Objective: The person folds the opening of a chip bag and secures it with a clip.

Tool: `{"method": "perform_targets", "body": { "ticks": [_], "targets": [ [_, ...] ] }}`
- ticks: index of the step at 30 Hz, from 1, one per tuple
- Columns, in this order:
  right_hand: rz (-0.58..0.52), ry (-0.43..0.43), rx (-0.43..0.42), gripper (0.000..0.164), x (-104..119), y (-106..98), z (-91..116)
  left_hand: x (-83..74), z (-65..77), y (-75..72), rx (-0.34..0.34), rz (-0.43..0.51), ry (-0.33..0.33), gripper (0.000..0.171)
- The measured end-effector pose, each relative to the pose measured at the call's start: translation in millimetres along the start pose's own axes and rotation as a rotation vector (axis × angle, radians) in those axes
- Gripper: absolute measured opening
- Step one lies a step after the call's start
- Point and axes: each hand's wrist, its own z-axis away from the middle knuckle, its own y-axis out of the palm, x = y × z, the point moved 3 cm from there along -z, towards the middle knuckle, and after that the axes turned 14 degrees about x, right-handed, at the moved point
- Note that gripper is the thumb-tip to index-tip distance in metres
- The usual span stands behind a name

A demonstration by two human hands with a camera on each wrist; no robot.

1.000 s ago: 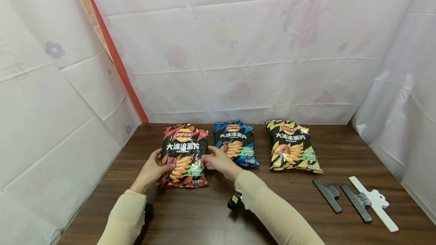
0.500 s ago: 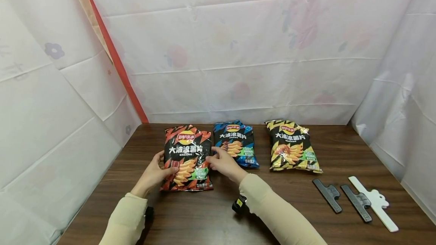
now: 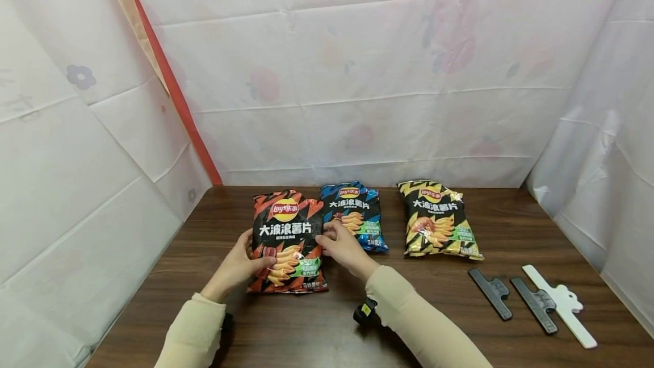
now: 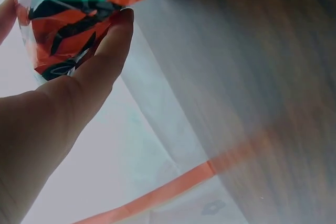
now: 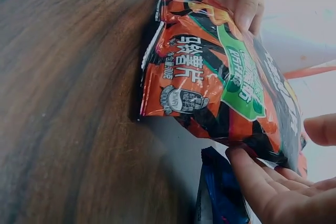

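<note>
Both hands hold a red and black bag of potato chips [image 3: 287, 220], front face up, its lower end close over the table. My left hand [image 3: 240, 266] grips its left side, thumb across the printed front and fingers behind. At the right edge my right hand [image 3: 349, 249] holds it; in the right wrist view, the fingers [image 5: 252, 179] lie beneath the bag and the thumb [image 5: 321, 129] is by the edge. Just behind the right hand lies a blue chip bag [image 3: 352, 206], partly covered by that hand.
A yellow chip bag [image 3: 436, 220] lies farther right on the wooden table [image 3: 306, 334]. Two dark bag clips [image 3: 490, 294] and a white clip [image 3: 562, 302] lie at the front right. White patterned cloth [image 3: 357, 72] encloses the back and sides.
The red chip bag has moved a little right and toward the person, with both hands moving along. The blue and yellow bags and the clips have stayed in place.
</note>
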Motion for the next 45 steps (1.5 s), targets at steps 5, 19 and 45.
{"method": "perform_targets", "body": {
  "ticks": [5,19,45],
  "targets": [
    [-0.025,-0.023,-0.018,0.047,-2,-4,7,-5.0,0.9,6.6,0.016,-0.015,0.021,0.099],
    [0.012,-0.058,-0.024,0.055,-10,-17,23,-13.3,0.1,25.4,0.063,0.015,0.067,0.093],
    [-0.054,-0.106,-0.175,0.060,-21,-31,51,-29.3,-4.7,57.5,0.056,0.025,0.114,0.079]
  ]
}}
